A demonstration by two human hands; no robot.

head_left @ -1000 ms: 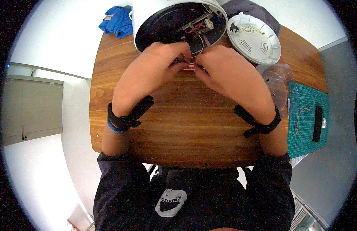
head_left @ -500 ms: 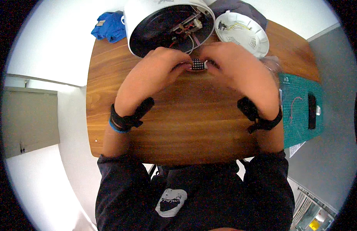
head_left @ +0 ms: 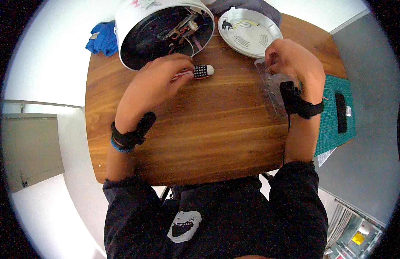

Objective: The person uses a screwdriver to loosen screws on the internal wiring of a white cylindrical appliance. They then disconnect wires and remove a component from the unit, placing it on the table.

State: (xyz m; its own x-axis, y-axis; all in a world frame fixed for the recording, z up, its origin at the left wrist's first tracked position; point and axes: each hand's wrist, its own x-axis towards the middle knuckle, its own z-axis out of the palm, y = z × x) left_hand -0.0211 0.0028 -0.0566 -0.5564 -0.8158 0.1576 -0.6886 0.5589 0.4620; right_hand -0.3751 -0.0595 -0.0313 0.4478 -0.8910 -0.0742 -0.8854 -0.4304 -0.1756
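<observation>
My left hand (head_left: 154, 86) grips a small dotted black-and-white part (head_left: 202, 71) on thin pink wires, just in front of a round white appliance (head_left: 163, 30) lying on its side with its wiring exposed. My right hand (head_left: 290, 62) is off to the right, fingers pinched over a clear plastic bag (head_left: 273, 86) lying on the wooden table (head_left: 208, 134). What the right fingers hold is too small to make out. Both wrists wear black straps.
A white round cover plate (head_left: 249, 32) lies at the back right beside the appliance. A blue cloth (head_left: 103, 39) lies at the back left corner. A green cutting mat (head_left: 334, 116) with a black tool (head_left: 340, 113) on it sits at the right edge.
My hands were together on the small part at the appliance's mouth. My right hand has let go and moved right to the plastic bag; my left hand still holds the part.
</observation>
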